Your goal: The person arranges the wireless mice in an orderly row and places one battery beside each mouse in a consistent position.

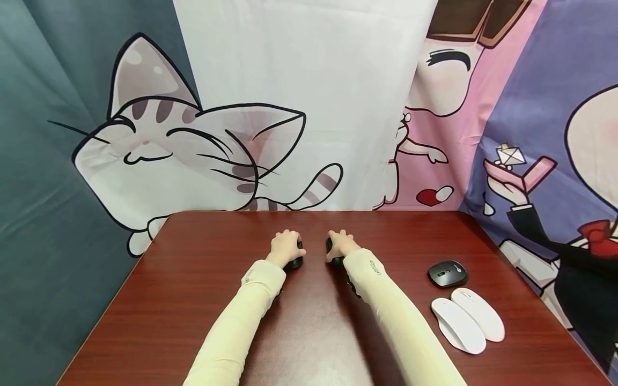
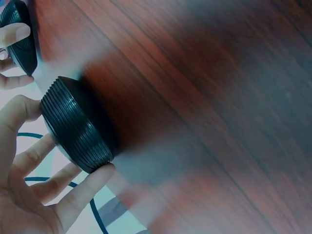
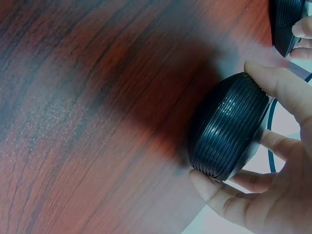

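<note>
My left hand (image 1: 284, 249) grips a black computer mouse (image 1: 293, 264) from above, near the far middle of the table. In the left wrist view, the thumb and fingers clasp this mouse (image 2: 78, 126) at its two sides, its ridged rear end facing the camera. A short gap to the right, my right hand (image 1: 344, 245) holds another black mouse (image 1: 337, 261) the same way. The right wrist view shows that mouse (image 3: 230, 130) pinched between thumb and fingers, also ridged at the back. Both hands cover most of the mice in the head view.
At the right of the reddish-brown table (image 1: 193, 311) lie a loose black mouse (image 1: 448, 274) and two white mice, one (image 1: 457, 325) beside the other (image 1: 478, 313). A printed cloth (image 1: 299, 64) with cartoon figures hangs behind the table's far edge.
</note>
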Motion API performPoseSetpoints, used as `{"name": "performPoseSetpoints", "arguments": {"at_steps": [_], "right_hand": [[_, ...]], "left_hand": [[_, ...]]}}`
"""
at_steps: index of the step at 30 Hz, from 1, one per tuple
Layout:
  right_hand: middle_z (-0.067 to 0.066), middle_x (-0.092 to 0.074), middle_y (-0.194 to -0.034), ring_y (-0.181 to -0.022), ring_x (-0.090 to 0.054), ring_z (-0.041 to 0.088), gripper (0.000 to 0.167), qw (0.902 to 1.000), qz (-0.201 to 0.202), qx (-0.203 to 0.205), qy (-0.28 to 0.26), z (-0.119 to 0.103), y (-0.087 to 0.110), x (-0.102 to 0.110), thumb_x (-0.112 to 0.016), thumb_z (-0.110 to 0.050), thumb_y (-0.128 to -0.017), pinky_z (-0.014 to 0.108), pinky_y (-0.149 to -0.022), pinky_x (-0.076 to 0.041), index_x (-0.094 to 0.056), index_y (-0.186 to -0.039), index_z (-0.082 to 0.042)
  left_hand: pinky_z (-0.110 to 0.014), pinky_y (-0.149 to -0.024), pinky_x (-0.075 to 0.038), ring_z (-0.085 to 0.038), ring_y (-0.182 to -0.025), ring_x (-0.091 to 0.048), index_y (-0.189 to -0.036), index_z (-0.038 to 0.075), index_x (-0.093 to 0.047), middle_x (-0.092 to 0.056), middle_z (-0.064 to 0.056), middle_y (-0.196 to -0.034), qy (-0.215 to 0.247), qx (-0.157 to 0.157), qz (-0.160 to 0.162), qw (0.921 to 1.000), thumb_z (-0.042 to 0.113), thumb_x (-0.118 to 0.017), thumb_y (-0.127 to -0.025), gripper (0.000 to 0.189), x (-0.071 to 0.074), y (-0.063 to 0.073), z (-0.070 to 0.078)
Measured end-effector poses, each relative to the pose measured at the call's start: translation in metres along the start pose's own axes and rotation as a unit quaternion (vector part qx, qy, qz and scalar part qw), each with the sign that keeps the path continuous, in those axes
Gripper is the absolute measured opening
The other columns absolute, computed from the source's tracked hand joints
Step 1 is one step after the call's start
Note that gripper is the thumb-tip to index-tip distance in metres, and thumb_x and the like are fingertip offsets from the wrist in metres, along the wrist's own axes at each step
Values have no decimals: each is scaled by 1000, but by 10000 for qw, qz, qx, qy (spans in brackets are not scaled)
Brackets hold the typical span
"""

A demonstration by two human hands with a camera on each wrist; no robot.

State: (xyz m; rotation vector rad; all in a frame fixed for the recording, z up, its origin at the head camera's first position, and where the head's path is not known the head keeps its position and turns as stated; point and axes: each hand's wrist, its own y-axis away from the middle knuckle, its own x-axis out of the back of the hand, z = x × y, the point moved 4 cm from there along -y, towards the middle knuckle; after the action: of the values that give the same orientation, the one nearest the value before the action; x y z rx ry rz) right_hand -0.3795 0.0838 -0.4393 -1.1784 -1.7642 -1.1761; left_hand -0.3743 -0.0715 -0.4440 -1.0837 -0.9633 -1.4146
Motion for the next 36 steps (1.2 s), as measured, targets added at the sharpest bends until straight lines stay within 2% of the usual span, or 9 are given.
{"name": "performPoseSetpoints", "arguments": {"at_steps": [7,15,21,27,32,36], "right_hand": [[25,-40,-131,-118,-39,42,69,10000,-40,-22,-46,2,-2,-6,-79,-17,-72,55,-87,-45,-47,-133,-11],[26,-38,-134,-119,-39,43,71,10000,-45,56,58,-3,-5,-6,-78,-16,-73,54,-89,-45,-45,-136,-11],[26,-38,-135,-119,-39,43,70,9999,-52,66,67,-3,-4,-5,-77,-17,-74,52,-90,-45,-45,-136,-12],[25,-28,-147,-132,-33,44,78,9992,-391,-23,22,3,4,-2,-74,-26,-80,58,-98,-38,-34,-145,-15],[25,-17,-153,-138,-23,46,79,9979,-521,368,63,5,4,8,-69,-31,-84,61,-104,-30,-26,-149,-15],[29,-17,-151,-139,-15,51,75,9940,-373,1015,-168,12,-5,16,-68,-27,-84,63,-108,-23,-30,-147,-10]], "left_hand": [[-45,-77,-49,-32,-93,-56,-106,13,-69,-64,-11,-106,98,27,-14,9999,29,-72,-79,32,0,4,-6],[-45,-76,-49,-33,-93,-56,-103,12,-69,-63,-11,-105,196,70,27,9998,28,-73,-76,32,4,4,-9],[-45,-77,-49,-33,-95,-56,-104,11,-68,-63,-12,-107,207,63,-7,9998,28,-72,-77,32,4,4,-7],[-46,-78,-49,-33,-95,-55,-103,10,-68,-62,-12,-107,289,15,-1,9996,27,-72,-77,31,2,3,-2],[-46,-79,-49,-34,-97,-55,-104,11,-68,-62,-12,-107,191,83,-58,9998,27,-72,-78,31,0,2,-3],[-47,-80,-48,-35,-100,-55,-109,12,-67,-61,-13,-111,166,106,-132,9997,26,-70,-80,33,2,1,-5]]}}
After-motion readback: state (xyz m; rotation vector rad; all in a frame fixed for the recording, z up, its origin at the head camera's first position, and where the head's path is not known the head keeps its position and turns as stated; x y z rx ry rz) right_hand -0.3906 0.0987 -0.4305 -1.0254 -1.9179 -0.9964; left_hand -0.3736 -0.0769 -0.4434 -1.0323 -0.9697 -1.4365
